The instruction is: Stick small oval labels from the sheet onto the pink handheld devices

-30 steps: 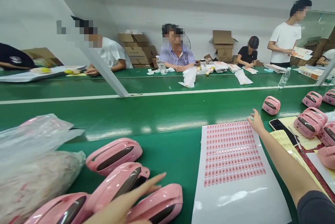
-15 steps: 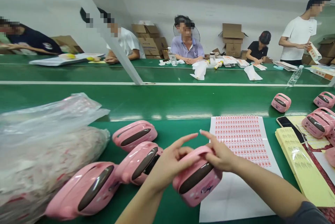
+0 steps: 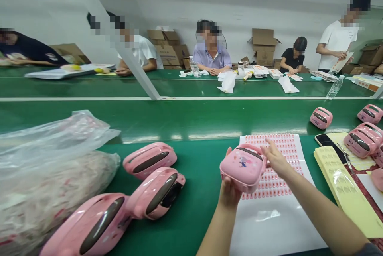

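A small pink handled case (image 3: 243,168) with a dark glossy strip and a printed character is raised over the sticker sheet, its printed face turned up. My left hand (image 3: 230,192) grips it from below and the left side, the fingers partly hidden behind it. At the handle's right end, my right hand (image 3: 277,160) holds the case with its thumb and fingers, index finger stretched upward. Beneath lies a white sheet (image 3: 269,224) carrying rows of small red-and-pink stickers (image 3: 284,148).
More pink cases (image 3: 155,192) sit to the left beside a clear plastic bag (image 3: 60,184) of small pieces. Rightward are a yellow sticker strip (image 3: 344,192), a phone (image 3: 330,144), tweezers (image 3: 345,156) and further pink cases (image 3: 362,140). Several people sit or stand across the green table (image 3: 194,120).
The case has moved right and up over the sticker sheet and turned, so its printed face shows. My left hand has shifted underneath it; my right hand has moved to its right side.
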A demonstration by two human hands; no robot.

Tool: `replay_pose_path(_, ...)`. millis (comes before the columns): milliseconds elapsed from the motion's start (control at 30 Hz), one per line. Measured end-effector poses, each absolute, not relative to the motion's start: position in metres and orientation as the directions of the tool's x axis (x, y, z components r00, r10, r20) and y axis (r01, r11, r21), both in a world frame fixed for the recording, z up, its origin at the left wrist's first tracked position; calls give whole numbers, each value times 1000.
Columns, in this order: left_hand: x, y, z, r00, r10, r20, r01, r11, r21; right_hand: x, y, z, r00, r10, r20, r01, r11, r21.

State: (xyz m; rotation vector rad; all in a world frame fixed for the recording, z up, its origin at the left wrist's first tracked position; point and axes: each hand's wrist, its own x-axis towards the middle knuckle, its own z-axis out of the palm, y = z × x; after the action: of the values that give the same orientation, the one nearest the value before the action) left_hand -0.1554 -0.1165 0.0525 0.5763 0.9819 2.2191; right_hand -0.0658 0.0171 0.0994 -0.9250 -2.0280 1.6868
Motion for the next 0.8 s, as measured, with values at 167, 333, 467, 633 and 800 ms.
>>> replay_pose_path(167,-169,-110,23,-679,733,-46,-575,-492,654,-43,112,85,-517,840,162,504,452,-736)
replay_pose_path(333,-172,-112,16,-658,745,-105,-633,-473,612,-33,162,63,-524,838,152,600,489,-633)
replay_pose_path(467,-167,-109,19,-697,701,-151,-629,-496,598,-33,167,49,-541,826,157,624,519,-584)
replay_pose_path(633,-167,-107,15,-704,687,-179,-645,-513,567,-32,167,42,-508,841,188,629,511,-586)
replay_pose_path(800,-164,-107,19,-694,700,-167,-668,-539,513,-31,164,44,-498,828,257,555,532,-640)
